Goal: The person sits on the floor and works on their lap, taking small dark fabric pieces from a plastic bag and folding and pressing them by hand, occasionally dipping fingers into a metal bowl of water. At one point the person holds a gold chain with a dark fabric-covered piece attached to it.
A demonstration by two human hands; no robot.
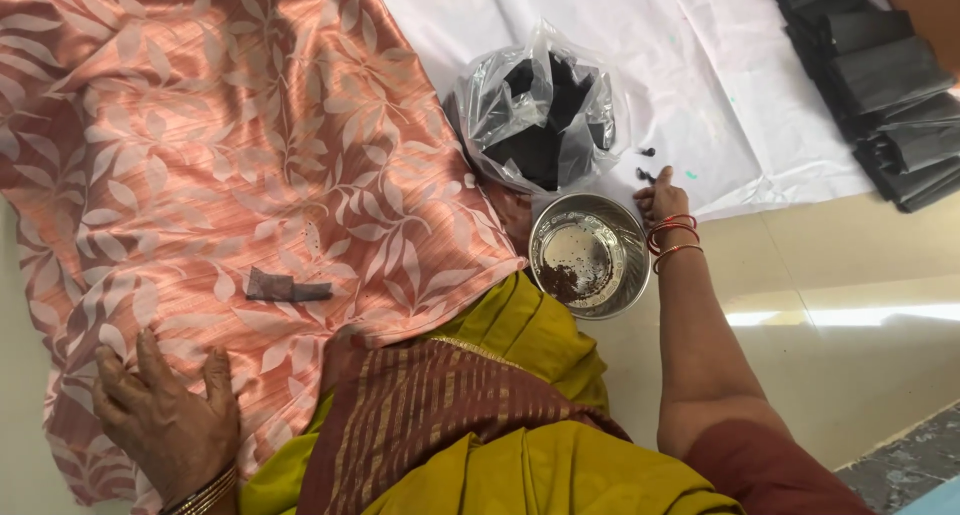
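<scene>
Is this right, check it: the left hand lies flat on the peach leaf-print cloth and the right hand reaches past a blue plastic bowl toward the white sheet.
Not quite. The head view shows the bowl is shiny steel, not blue plastic. The rest holds: left hand flat on the peach cloth, right hand reaching to the white sheet.

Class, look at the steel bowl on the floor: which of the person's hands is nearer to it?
Right. The right hand lies just beside the steel bowl, at its upper right; the left hand rests far off on the peach leaf-patterned cloth.

— What are you wearing today?
— I'm wearing a mustard-yellow sari with a maroon striped border, a maroon blouse sleeve, red bangles (672, 237) on my right wrist, gold bangles (205, 493) on my left.
</scene>
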